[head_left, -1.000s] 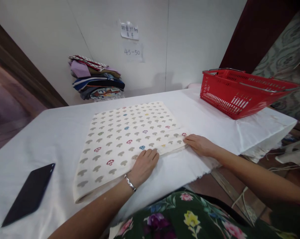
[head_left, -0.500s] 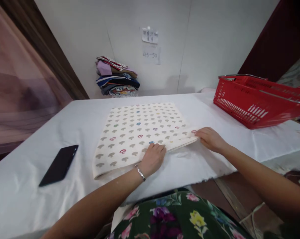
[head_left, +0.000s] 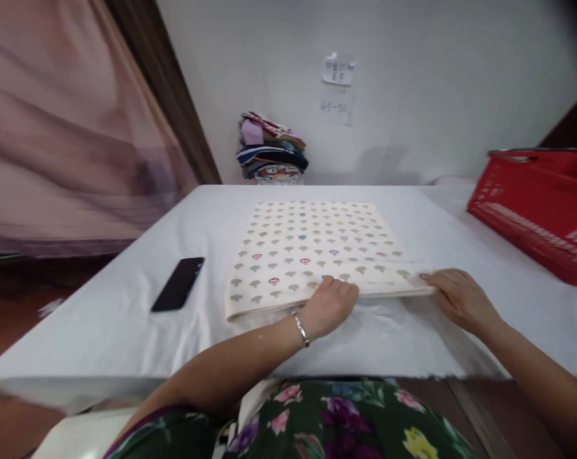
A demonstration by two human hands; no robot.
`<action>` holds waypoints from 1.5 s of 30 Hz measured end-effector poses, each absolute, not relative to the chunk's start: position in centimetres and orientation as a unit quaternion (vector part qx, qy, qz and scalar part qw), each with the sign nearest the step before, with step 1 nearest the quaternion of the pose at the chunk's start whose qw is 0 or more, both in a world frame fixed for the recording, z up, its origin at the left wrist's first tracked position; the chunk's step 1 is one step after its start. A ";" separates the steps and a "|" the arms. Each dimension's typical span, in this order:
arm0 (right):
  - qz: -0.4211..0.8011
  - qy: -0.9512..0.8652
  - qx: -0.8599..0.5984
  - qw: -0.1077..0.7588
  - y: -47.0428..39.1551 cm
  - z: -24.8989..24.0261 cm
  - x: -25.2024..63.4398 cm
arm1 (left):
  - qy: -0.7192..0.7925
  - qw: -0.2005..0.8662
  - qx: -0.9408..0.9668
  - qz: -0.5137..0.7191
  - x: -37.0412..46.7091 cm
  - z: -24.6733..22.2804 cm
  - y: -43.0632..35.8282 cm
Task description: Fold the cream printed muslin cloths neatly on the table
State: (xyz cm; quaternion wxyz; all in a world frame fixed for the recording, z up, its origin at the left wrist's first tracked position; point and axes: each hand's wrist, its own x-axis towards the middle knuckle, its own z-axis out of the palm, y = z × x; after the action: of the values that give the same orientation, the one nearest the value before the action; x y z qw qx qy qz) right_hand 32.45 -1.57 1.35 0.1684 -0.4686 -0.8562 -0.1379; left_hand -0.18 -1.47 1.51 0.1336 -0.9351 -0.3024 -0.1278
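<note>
A cream cloth (head_left: 312, 248) printed with grey and coloured mushrooms lies folded in layers on the white-covered table. My left hand (head_left: 330, 307), with a silver bracelet at the wrist, has its fingers closed over the cloth's near edge around the middle. At the near right corner my right hand (head_left: 460, 298) pinches the same edge. Between the two hands the edge runs nearly straight, slightly raised toward the right. My fingertips are partly hidden by the backs of the hands and the fabric.
A black phone (head_left: 178, 285) lies left of the cloth. Several folded fabrics form a stack (head_left: 271, 150) at the back against the wall. On the right stands a red plastic basket (head_left: 537, 204). A pink curtain (head_left: 78, 127) hangs at the left, beyond the white tabletop (head_left: 183, 357).
My view has turned left, so everything sits farther right in the picture. Both hands keep their hold; the cloth's right near corner is drawn out straighter to the right.
</note>
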 end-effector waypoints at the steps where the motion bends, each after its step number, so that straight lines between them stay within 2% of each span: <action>1: -0.132 -0.867 -0.454 0.154 -1.7 0.6 32.6 | -0.297 0.134 -0.937 -0.125 -0.3 1.3 -1.7; 5: -0.130 -0.880 -0.445 0.101 -2.1 -2.0 32.4 | -0.302 0.140 -0.936 -0.116 -0.5 0.0 -2.0; 9: -0.144 -0.880 -0.443 0.096 -3.0 -2.6 30.1 | -0.306 0.137 -0.933 -0.128 -0.5 -0.5 -1.9; 20: -0.119 -0.913 -0.372 0.115 -1.0 -2.8 22.1 | -0.347 0.107 -0.920 -0.144 -1.2 0.1 -2.0; 26: -0.103 -0.921 -0.343 0.155 -0.5 -3.3 22.3 | -0.345 0.081 -0.920 -0.168 -6.3 0.3 -3.7; 28: -0.103 -0.916 -0.353 0.159 -0.3 -3.8 22.6 | -0.382 0.065 -0.903 -0.188 -9.4 0.7 -4.8; 33: -0.072 -0.911 -0.379 0.144 0.1 -5.0 23.0 | -0.637 0.032 -0.742 -0.208 -15.7 1.0 -8.6; 36: -0.072 -0.916 -0.364 0.151 0.4 -5.2 23.1 | -0.733 0.028 -0.650 -0.199 -16.9 0.4 -10.0; 45: -0.083 -0.910 -0.387 0.122 0.0 -3.5 22.2 | -0.793 0.005 -0.575 -0.203 -17.2 0.5 -7.8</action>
State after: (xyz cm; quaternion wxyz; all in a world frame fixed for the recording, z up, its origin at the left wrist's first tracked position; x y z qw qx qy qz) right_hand 22.18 0.04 -3.50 0.1217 -0.3871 -0.9102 -0.0826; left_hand -17.16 -7.79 0.55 0.0055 -0.5749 -0.7925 -0.2035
